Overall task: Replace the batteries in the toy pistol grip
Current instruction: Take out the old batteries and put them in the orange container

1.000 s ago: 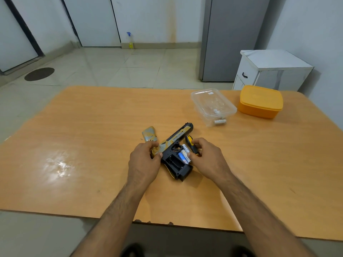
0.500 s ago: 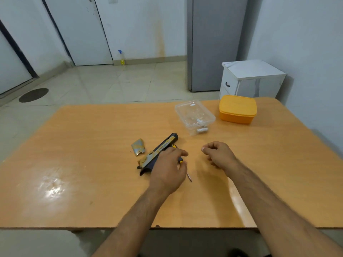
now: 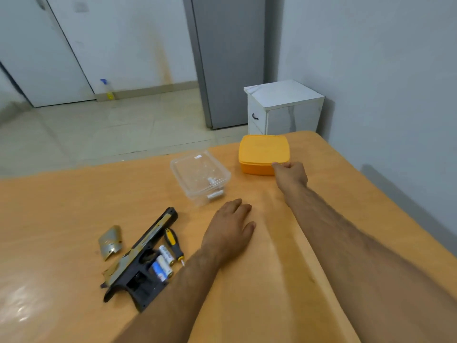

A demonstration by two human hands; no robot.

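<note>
- Lying on its side near the table's [image 3: 74,194] front-left part, the toy pistol [image 3: 138,258] has its grip compartment open towards me, with two loose batteries [image 3: 164,262] touching the grip and a small yellow-handled screwdriver [image 3: 173,245] just beside them.
- The detached grip cover [image 3: 110,245] sits just left of the pistol, apart from it.
- The pistol looks like light, stiff plastic; I'd hold it by the barrel or frame and keep fingers out of the open well.
- The batteries are small, smooth cylinders that would likely roll, best pinched across the middle.
- The left hand [image 3: 228,231] rests flat on the table, fingers relaxed, holding nothing.
- The right hand [image 3: 290,173] reaches far out, fingers curled at the near corner of the orange lidded box [image 3: 263,151]; it seems to grip the lid's edge.
- The clear container [image 3: 200,173] stands open between pistol and box, with a small pale item inside.
- The box sits near the table's far right corner, so lifting the lid upward is safer than pushing; room is widest on the bare middle and right.
</note>
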